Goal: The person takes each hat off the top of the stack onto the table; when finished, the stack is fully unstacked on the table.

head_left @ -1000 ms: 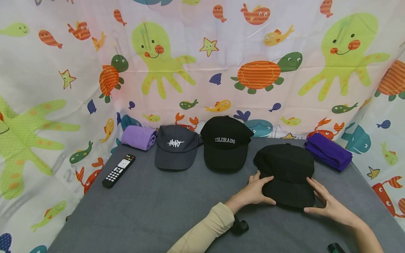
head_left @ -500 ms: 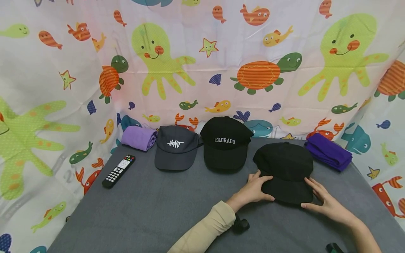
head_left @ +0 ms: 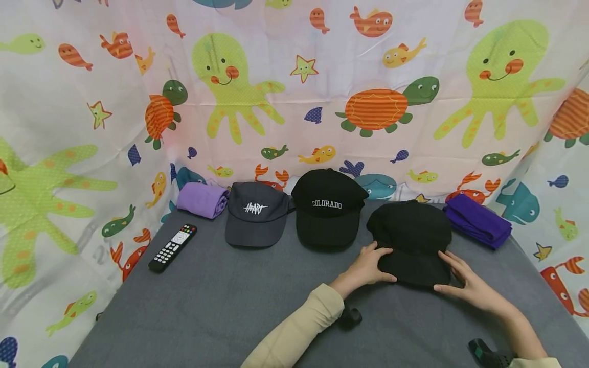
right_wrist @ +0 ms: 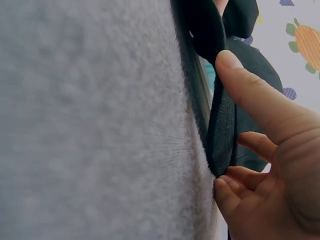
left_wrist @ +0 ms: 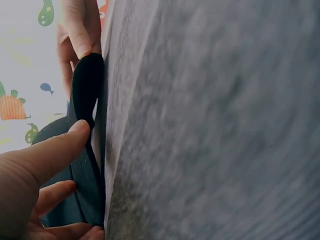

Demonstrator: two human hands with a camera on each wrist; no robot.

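Note:
A plain black baseball cap rests on the grey table, its brim toward me. My left hand holds the left side of the brim, thumb at its front edge and fingers along the side. On the other side my right hand holds the brim in the same way. In the left wrist view, the left thumb touches the cap's brim. The right wrist view has the right thumb on the brim edge, with fingertips low beside the table surface.
To the left stand a black COLORADO cap and a dark grey HEART cap. A folded lilac cloth, a black remote control and a folded purple cloth lie on the table. A patterned curtain hangs behind.
Both hands have moved the plain black cap a little away from me and slightly left, bringing it nearer the back of the table. The other things have stayed in place.

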